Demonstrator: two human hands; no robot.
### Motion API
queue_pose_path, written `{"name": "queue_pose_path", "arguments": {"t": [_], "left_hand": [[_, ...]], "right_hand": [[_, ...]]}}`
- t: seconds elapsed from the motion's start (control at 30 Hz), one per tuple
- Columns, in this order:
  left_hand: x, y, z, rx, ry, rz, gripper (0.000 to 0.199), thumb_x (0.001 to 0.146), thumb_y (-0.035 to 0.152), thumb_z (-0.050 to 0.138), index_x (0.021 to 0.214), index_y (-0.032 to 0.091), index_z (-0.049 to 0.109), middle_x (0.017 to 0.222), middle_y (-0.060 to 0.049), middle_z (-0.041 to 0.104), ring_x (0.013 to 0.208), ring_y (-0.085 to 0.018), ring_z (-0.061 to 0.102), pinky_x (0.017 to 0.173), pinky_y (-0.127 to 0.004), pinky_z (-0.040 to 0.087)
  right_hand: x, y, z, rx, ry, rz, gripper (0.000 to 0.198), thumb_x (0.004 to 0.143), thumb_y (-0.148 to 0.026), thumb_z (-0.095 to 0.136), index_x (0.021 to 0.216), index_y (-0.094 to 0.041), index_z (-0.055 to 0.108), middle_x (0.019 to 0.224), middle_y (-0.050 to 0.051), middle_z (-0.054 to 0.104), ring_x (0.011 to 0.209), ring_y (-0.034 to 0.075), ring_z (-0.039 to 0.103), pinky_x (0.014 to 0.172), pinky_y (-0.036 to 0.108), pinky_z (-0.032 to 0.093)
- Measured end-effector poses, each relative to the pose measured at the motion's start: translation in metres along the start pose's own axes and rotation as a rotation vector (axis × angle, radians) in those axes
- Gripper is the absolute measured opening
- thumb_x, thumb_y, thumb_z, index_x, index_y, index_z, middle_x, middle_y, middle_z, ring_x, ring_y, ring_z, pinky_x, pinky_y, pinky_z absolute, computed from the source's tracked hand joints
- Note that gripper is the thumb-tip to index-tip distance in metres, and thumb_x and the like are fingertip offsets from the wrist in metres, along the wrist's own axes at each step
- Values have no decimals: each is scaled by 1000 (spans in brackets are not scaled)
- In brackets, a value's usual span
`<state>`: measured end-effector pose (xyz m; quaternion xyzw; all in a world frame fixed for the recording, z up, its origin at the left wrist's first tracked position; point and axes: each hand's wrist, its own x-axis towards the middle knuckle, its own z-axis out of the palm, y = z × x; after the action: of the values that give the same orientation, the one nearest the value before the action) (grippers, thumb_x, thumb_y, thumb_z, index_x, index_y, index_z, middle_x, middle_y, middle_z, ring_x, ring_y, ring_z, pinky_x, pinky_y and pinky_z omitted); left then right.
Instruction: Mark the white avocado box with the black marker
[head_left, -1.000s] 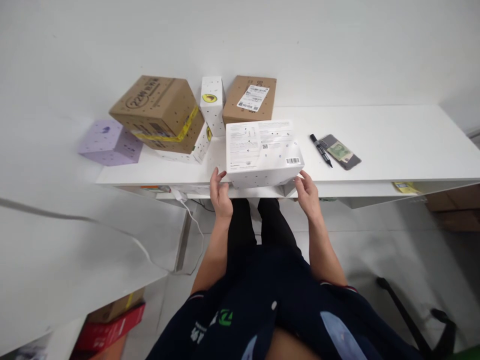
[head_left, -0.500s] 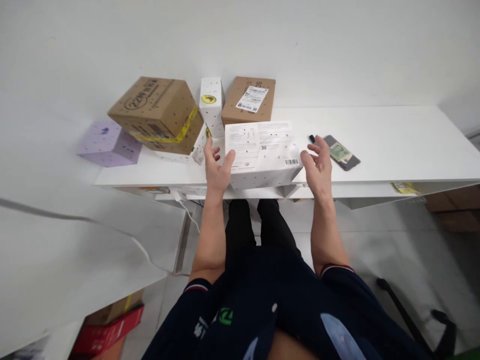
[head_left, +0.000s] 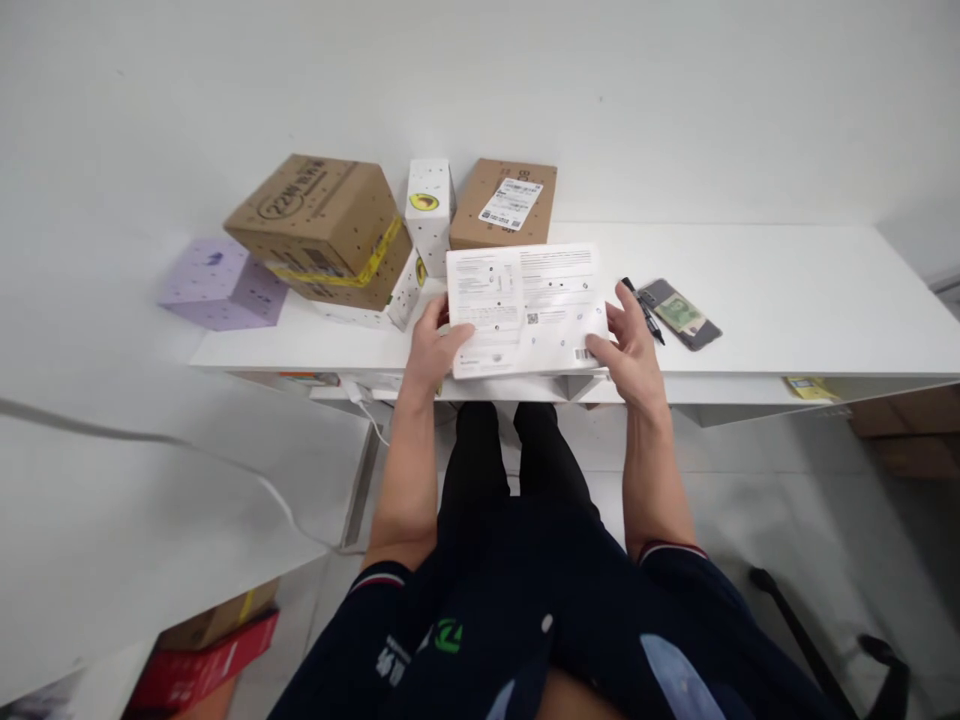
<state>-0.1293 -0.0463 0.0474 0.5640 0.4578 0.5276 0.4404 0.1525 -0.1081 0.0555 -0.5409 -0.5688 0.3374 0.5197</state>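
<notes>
A white box with printed text, a QR code and a barcode is between my hands at the desk's front edge, its printed face tilted up toward me. My left hand grips its left side, thumb on the printed face, other fingers partly hidden behind the edge. At the right side my right hand holds the box, thumb near the barcode. A black marker lies just right of my right hand, beside a phone with a green banknote under its back cover.
On the white desk stand a taped brown carton, a purple box, a white box with an avocado picture and a brown parcel with a label. A cable runs at left; brown boxes sit at right.
Both hands have closed onto the sides of the white box. Its front has tipped so the printed face turns more toward me, and the marker shows more fully.
</notes>
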Motion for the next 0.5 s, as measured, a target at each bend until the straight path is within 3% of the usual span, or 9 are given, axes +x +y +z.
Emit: {"name": "queue_pose_path", "arguments": {"t": [0.1,0.23,0.37,0.5], "left_hand": [[-24,2,-1,91,102,171,64,72,40,75,131,26,54,137,-11,60,129,-31,56,107,-51,48],[-41,-9,7,243,211,301,68,75,45,73,134,25,47,143,-12,53,136,-30,49,115,-50,39],[-47,-28,17,296,274,260,60,79,42,70,130,23,45,138,-15,55,134,-29,51,115,-49,38],[-52,-29,23,295,346,218,66,79,38,69,135,24,38,139,-15,52,129,-28,53,111,-50,41]], "right_hand": [[-14,-5,4,23,7,-54,92,81,-60,63,158,-36,18,157,9,43,140,31,46,106,59,48],[-16,15,18,-30,91,-103,87,83,-61,60,156,-34,24,161,9,36,146,30,40,111,57,44],[-16,31,24,-52,137,-25,74,85,-53,59,151,-31,34,151,12,50,136,29,51,108,58,45],[-34,6,6,-66,272,-110,53,88,-44,61,139,-34,49,135,9,61,123,28,59,103,57,49]]}}
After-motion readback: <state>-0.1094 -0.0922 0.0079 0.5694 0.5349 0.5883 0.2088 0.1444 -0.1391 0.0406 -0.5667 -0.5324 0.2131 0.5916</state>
